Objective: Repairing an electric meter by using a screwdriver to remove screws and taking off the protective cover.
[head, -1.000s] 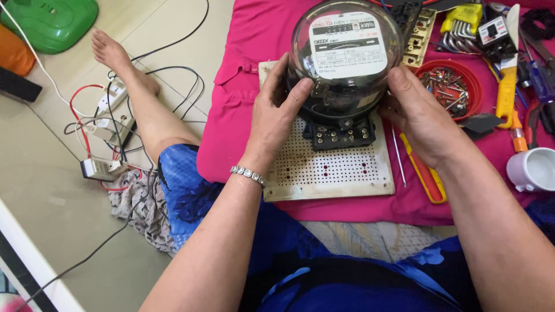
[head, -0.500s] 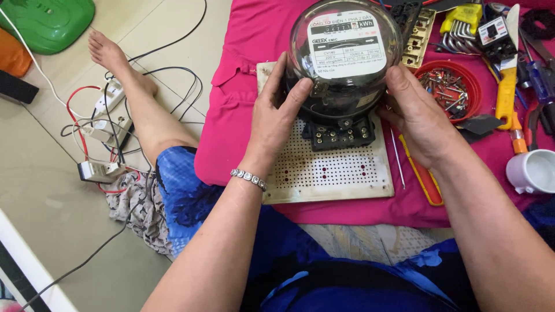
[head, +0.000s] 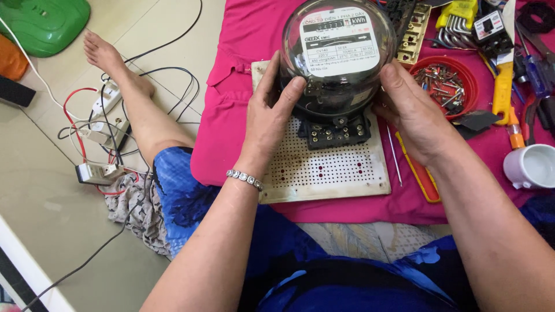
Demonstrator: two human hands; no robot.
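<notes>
Both hands, left hand [head: 272, 118] and right hand [head: 413, 112], grip the round glass-domed electric meter [head: 338, 58] over the white perforated board [head: 324, 167], so I'd keep it level between them.

A pink cloth [head: 231, 133] covers the floor [head: 52, 214]; on it a perforated board [head: 324, 173] at centre; red bowl [head: 471, 81] at two o'clock; white cup [head: 532, 167] at three; cables [head: 98, 121] at nine.
</notes>
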